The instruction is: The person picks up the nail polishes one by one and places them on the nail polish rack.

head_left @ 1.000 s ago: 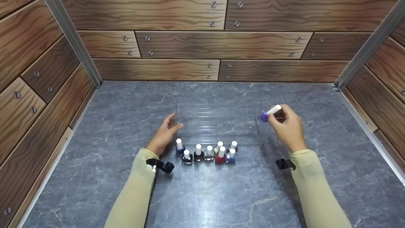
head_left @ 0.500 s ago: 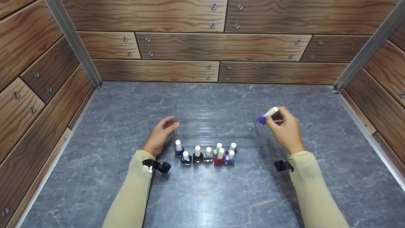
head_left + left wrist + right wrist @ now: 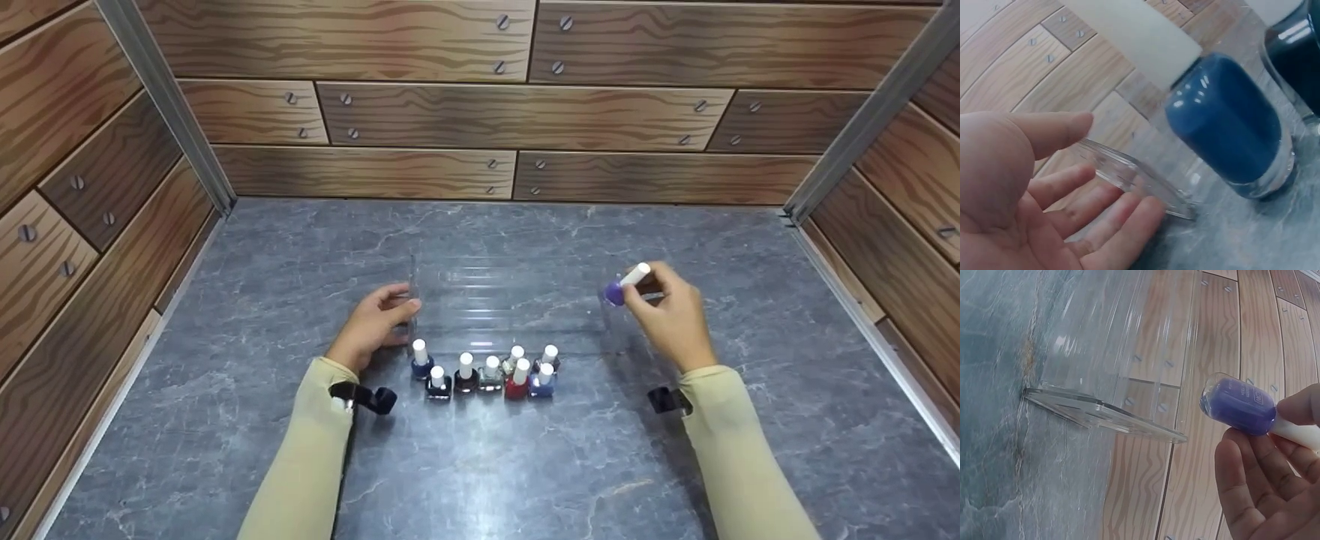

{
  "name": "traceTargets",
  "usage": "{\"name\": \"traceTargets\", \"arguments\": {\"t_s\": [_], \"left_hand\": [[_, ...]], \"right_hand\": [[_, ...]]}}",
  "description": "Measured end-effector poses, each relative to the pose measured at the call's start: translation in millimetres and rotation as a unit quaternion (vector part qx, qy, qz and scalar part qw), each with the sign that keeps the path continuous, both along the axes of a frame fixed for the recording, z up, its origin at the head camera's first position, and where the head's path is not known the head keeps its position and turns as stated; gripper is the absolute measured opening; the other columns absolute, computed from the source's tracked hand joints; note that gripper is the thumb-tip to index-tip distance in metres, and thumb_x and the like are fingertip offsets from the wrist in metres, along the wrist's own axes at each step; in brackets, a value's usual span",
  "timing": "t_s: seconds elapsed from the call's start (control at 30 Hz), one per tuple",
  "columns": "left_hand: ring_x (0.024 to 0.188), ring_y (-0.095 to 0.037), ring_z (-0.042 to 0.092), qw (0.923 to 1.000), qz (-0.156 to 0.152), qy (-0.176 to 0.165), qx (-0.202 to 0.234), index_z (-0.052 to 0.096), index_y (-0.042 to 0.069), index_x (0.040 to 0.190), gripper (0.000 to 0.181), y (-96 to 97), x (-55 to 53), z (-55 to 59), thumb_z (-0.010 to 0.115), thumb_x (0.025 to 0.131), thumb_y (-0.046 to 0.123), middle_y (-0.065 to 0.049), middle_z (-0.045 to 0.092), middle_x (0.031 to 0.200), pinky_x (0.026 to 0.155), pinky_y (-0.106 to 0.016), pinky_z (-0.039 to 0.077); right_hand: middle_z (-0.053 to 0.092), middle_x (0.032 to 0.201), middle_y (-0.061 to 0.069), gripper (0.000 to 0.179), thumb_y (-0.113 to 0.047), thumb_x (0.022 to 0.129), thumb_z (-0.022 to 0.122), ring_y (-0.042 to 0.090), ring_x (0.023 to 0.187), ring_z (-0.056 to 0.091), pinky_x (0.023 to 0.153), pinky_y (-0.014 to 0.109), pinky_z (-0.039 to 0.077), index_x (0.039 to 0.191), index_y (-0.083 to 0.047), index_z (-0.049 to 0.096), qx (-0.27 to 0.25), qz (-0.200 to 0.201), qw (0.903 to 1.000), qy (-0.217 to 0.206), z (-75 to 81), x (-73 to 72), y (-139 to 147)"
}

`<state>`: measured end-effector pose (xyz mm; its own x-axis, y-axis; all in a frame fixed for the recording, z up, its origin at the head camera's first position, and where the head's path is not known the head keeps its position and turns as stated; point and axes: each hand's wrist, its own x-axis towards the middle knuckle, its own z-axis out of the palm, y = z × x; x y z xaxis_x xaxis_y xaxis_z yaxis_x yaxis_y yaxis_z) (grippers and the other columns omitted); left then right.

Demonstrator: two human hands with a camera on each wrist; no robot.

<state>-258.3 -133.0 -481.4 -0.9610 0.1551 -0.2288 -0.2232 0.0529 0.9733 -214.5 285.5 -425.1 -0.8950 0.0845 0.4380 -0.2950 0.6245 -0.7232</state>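
Note:
My right hand (image 3: 670,315) pinches the white cap of a purple nail polish bottle (image 3: 1241,405), which is tilted in the air beside the right end panel of a clear stepped rack (image 3: 510,292). In the right wrist view, the bottle's glass base points toward the rack. At the rack's left end panel (image 3: 1140,180), my left hand (image 3: 373,326) holds the edge, thumb over it and fingers along the outer side. A dark blue nail polish bottle (image 3: 1224,124) stands near this hand, in front of the rack.
Several white-capped nail polish bottles stand in a loose group before the rack, among them a red one (image 3: 517,386), a blue one (image 3: 541,385) and a black one (image 3: 439,387). Wood-patterned walls (image 3: 420,176) enclose the grey marbled tabletop (image 3: 480,472) at back and sides.
The right hand has brought the purple bottle slightly left and lower toward the rack's right end. The left hand stays at the left end panel. The whole head view has shifted slightly.

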Motion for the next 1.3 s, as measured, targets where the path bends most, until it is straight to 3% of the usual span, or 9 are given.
{"name": "traceTargets", "arguments": {"t_s": [0.23, 0.53, 0.73, 0.93, 1.03, 1.2, 1.3], "left_hand": [[0.121, -0.037, 0.060, 0.9997, -0.010, -0.004, -0.021, 0.046, 0.010, 0.153, 0.056, -0.1, 2.5, 2.9, 0.068, 0.102, 0.020, -0.020, 0.052, 0.147, 0.085, -0.042, 0.064], [0.123, -0.040, 0.060, 0.9998, -0.009, 0.001, -0.016, 0.046, 0.009, 0.153, 0.059, -0.1, 4.1, 0.9, 0.071, 0.100, 0.018, -0.021, 0.050, 0.149, 0.087, -0.046, 0.063], [0.123, -0.039, 0.060, 0.9999, -0.007, 0.002, -0.015, 0.047, 0.009, 0.152, 0.060, 0.5, 3.6, 4.0, 0.072, 0.099, 0.019, -0.021, 0.049, 0.149, 0.088, -0.046, 0.063], [0.124, -0.038, 0.059, 0.9997, -0.011, 0.004, -0.020, 0.047, 0.010, 0.153, 0.060, 0.6, 4.0, 4.8, 0.072, 0.099, 0.019, -0.020, 0.050, 0.150, 0.086, -0.044, 0.063], [0.125, -0.038, 0.059, 0.9997, -0.009, 0.007, -0.020, 0.047, 0.010, 0.153, 0.060, 0.7, 4.2, 3.7, 0.072, 0.099, 0.019, -0.020, 0.050, 0.150, 0.086, -0.043, 0.063], [0.125, -0.037, 0.059, 0.9998, -0.003, 0.005, -0.017, 0.047, 0.010, 0.153, 0.060, 1.1, 4.5, 2.0, 0.072, 0.099, 0.019, -0.019, 0.051, 0.149, 0.087, -0.043, 0.063], [0.125, -0.037, 0.059, 0.9998, -0.003, 0.007, -0.021, 0.047, 0.010, 0.154, 0.060, 0.9, 4.4, 2.3, 0.071, 0.100, 0.019, -0.018, 0.052, 0.149, 0.087, -0.043, 0.063]], "right_hand": [[0.074, 0.096, 0.016, 0.018, -0.003, 0.093, 0.072, 0.009, 0.082, 0.065, 0.071, 0.010, 0.055, 0.109, 0.002, 0.070, 0.007, 0.001, 0.9999, -0.008, -4.1, -1.4, 0], [0.074, 0.096, 0.016, 0.015, -0.002, 0.093, 0.071, 0.015, 0.085, 0.067, 0.073, 0.009, 0.054, 0.108, 0.001, 0.070, 0.008, -0.003, 0.9999, -0.008, -6.8, -1.0, -1], [0.074, 0.098, 0.018, 0.015, -0.002, 0.094, 0.071, 0.006, 0.085, 0.066, 0.075, 0.010, 0.055, 0.108, 0.002, 0.070, -0.025, -0.007, 0.9997, -0.002, 1.0, -4.6, -6], [0.073, 0.106, 0.020, 0.019, -0.003, 0.095, 0.069, 0.018, 0.092, 0.067, 0.078, 0.011, 0.055, 0.112, 0.004, 0.067, -0.025, 0.001, 0.9996, -0.009, 14.6, -21.4, -13], [0.073, 0.108, 0.021, 0.019, -0.003, 0.095, 0.067, 0.027, 0.097, 0.069, 0.083, 0.020, 0.059, 0.112, 0.004, 0.067, -0.003, 0.006, 0.9998, -0.021, 18.5, -33.9, -15], [0.073, 0.108, 0.022, 0.016, -0.003, 0.095, 0.065, 0.034, 0.101, 0.070, 0.092, 0.046, 0.059, 0.110, 0.002, 0.067, 0.055, 0.020, 0.9975, -0.040, 18.9, -49.8, -17], [0.074, 0.107, 0.019, 0.011, -0.004, 0.095, 0.064, 0.035, 0.102, 0.070, 0.094, 0.051, 0.058, 0.105, -0.002, 0.067, 0.084, 0.024, 0.9949, -0.050, 17.9, -54.5, -16]]}}
